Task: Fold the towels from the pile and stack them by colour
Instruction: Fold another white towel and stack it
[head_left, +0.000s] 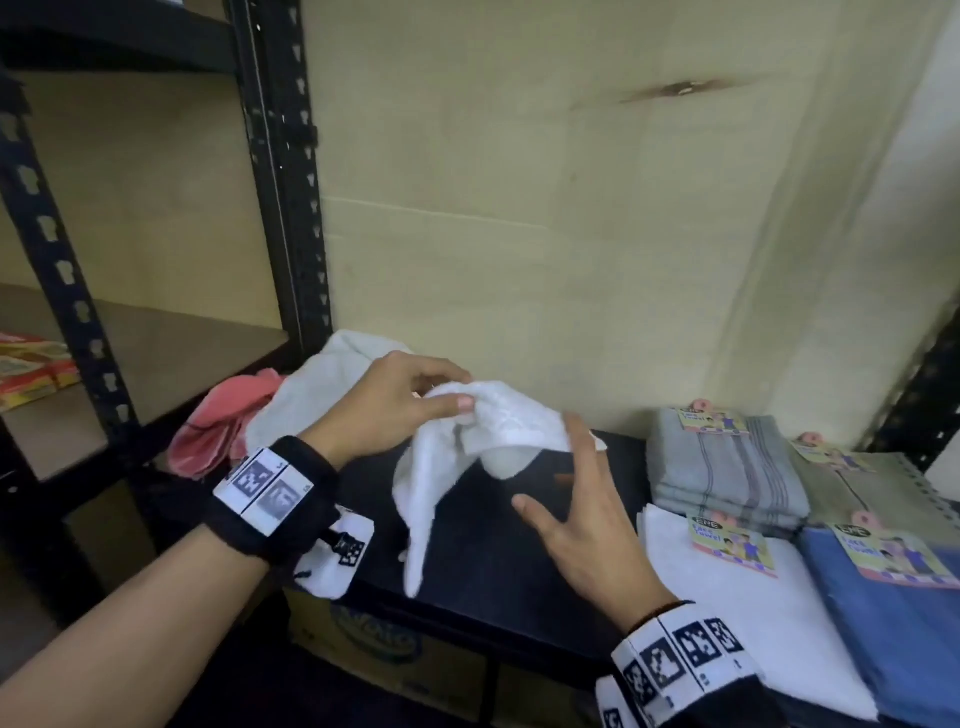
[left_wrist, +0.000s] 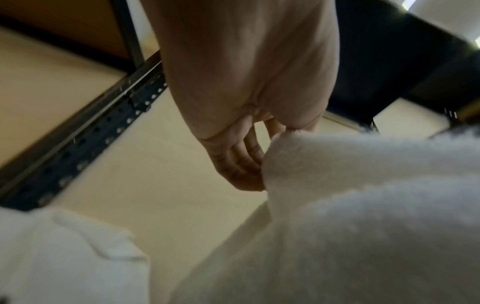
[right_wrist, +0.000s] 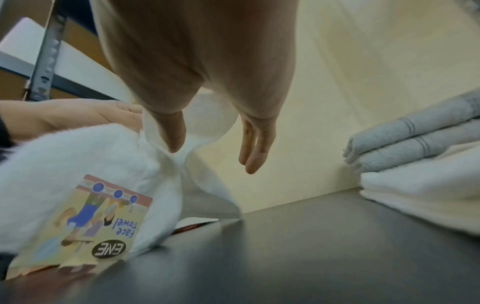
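Shelf (head_left: 509, 525), dark, against cream wall (head_left: 519, 208); left hand (head_left: 387, 410) pinches white towel (head_left: 467, 447); right hand (head_left: 576, 525) spread beside it, folded stacks (head_left: 727, 467) rightward.

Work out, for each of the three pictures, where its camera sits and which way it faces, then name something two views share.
Head: on the head, facing forward and down at the black shelf; shows the left hand pinching the white towel, and the open right hand.
Left wrist: under the left wrist, facing along the fingers at the towel.
Right wrist: under the right wrist, low over the shelf, facing along the straight fingers.
Shared: the grey towel stack, in the head and right wrist views.
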